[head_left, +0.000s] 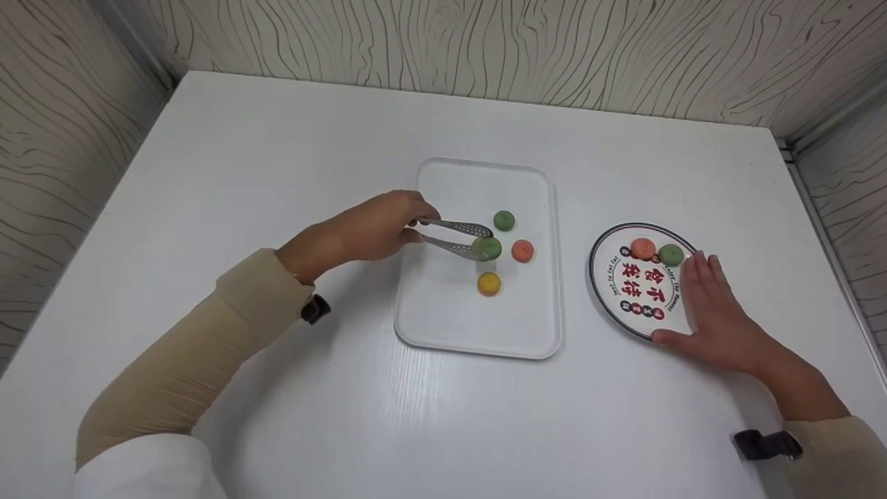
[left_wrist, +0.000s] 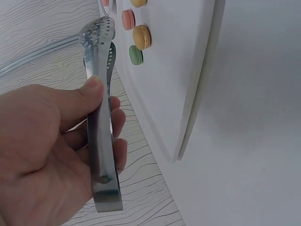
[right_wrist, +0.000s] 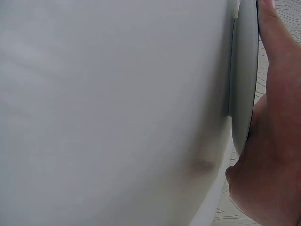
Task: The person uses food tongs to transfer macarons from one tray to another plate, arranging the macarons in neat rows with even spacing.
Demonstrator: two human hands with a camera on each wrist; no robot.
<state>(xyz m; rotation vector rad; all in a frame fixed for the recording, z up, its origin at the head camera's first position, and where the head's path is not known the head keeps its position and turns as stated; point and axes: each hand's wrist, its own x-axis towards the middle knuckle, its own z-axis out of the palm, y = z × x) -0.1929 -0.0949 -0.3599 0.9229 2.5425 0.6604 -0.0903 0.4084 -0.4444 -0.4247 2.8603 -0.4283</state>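
Observation:
My left hand (head_left: pixel 388 225) grips metal tongs (left_wrist: pixel 101 141) with perforated tips, thumb on one arm and fingers behind the other. Between the tips, above the white tray (head_left: pixel 443 322), is a green macaron (head_left: pixel 489 249). Around it on the tray are another green macaron (head_left: pixel 504 221), a red-orange macaron (head_left: pixel 522 251) and a yellow macaron (head_left: pixel 489 283). My right hand (head_left: pixel 727 333) rests at the right rim of a round plate (head_left: pixel 610 301), fingers straight and thumb spread along the near edge. An orange macaron (head_left: pixel 643 248) and a green macaron (head_left: pixel 671 255) sit side by side on the plate.
Tray and plate stand apart on a white table (head_left: pixel 312 416), the plate to the tray's right. Wood-grain patterned panels (head_left: pixel 485 48) rise behind the table and at both sides. Red and black lettering marks the plate's middle.

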